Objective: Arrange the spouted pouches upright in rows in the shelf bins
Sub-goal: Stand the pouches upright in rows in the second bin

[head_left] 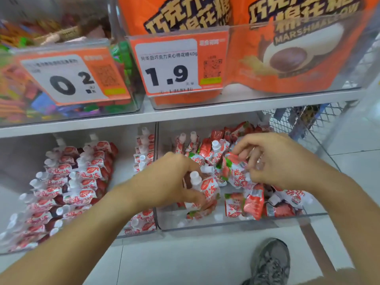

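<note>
A red-and-white pouch (202, 187) with a white cap is gripped by the left hand (170, 177) inside the right bin (236, 222) on the lower shelf. Another pouch (236, 171) from the loose heap is pinched by the right hand (273, 159). Upright rows of pouches (67, 182) are seen in the left bin (131, 236).

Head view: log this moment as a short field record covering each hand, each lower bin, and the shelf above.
left hand: grips a spouted pouch, white cap up
right hand: fingers curled on a loose pouch in the pile
left bin: pouches standing in neat rows
right bin: pouches jumbled, lying at mixed angles
upper shelf: orange marshmallow bags, price tag reading 1.9
floor: one grey shoe
</note>
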Action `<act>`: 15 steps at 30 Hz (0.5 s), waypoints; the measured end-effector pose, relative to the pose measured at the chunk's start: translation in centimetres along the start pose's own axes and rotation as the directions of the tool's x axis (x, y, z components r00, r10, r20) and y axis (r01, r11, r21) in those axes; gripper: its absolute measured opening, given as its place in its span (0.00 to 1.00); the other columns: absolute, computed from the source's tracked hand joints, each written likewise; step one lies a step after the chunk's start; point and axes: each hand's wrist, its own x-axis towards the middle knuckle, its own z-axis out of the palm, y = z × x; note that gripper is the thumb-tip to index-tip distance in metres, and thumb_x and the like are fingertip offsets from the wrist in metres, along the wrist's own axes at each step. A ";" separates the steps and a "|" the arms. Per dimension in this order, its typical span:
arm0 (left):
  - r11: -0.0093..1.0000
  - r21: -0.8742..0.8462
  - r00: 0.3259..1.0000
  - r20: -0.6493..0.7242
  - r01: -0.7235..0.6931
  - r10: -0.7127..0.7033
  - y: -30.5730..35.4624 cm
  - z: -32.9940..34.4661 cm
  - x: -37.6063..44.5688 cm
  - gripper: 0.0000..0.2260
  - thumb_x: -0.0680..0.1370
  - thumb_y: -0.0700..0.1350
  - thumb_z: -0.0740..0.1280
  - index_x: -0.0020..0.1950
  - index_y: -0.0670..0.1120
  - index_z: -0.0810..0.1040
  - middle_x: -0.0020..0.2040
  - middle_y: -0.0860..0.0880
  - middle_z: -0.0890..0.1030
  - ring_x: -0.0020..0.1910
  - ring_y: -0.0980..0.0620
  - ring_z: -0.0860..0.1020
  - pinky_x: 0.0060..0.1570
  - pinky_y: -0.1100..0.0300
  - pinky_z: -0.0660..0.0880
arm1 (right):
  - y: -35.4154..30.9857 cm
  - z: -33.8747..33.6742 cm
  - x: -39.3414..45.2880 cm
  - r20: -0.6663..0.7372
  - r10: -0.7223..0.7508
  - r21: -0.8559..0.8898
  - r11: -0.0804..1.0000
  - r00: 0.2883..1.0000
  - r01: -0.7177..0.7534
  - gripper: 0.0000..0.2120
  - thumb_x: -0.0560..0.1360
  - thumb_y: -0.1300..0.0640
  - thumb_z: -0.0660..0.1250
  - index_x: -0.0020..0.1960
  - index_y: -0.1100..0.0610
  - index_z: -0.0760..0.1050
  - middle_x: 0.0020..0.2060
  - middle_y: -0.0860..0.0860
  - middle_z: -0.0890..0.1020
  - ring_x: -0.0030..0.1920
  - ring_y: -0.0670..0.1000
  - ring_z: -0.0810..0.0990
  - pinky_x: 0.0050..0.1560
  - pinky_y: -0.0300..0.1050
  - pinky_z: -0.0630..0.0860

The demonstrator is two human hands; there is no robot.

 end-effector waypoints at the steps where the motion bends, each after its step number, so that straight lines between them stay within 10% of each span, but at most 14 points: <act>1: 1.000 -0.025 1.000 -0.005 -0.011 0.010 0.1 0.5 -0.3 0.13 0.67 0.56 0.77 0.44 0.49 0.82 0.31 0.54 0.79 0.35 0.59 0.78 0.31 0.64 0.72 | -0.2 0.1 -0.3 0.011 -0.033 -0.004 0.999 0.999 0.033 0.17 0.65 0.61 0.79 0.49 0.46 0.81 0.41 0.42 0.81 0.38 0.42 0.81 0.39 0.33 0.76; 6: 0.984 -0.179 0.984 -0.170 0.016 -0.047 0.8 2.9 -2.4 0.14 0.71 0.57 0.68 0.47 0.47 0.81 0.42 0.51 0.82 0.41 0.52 0.79 0.44 0.53 0.76 | 0.4 2.8 -1.2 0.078 0.094 -0.287 0.956 0.993 -0.068 0.24 0.61 0.31 0.75 0.50 0.42 0.75 0.50 0.44 0.67 0.52 0.46 0.71 0.47 0.44 0.68; 11: 0.950 -0.303 0.948 -0.272 0.077 -0.164 2.1 3.9 -4.3 0.08 0.77 0.53 0.67 0.49 0.49 0.78 0.44 0.54 0.79 0.45 0.55 0.78 0.46 0.55 0.74 | 0.8 1.7 -2.1 0.134 0.189 -0.182 0.970 0.973 -0.163 0.39 0.51 0.36 0.83 0.57 0.44 0.73 0.58 0.46 0.63 0.56 0.49 0.71 0.56 0.43 0.72; 15: 0.938 -0.325 0.913 -0.333 0.124 -0.236 2.8 4.5 -5.2 0.09 0.79 0.48 0.67 0.40 0.56 0.71 0.34 0.62 0.77 0.35 0.63 0.74 0.34 0.70 0.68 | 1.9 -0.6 -3.1 0.174 0.208 -0.304 0.941 0.963 -0.148 0.36 0.50 0.45 0.87 0.54 0.45 0.74 0.52 0.44 0.75 0.45 0.45 0.75 0.42 0.37 0.72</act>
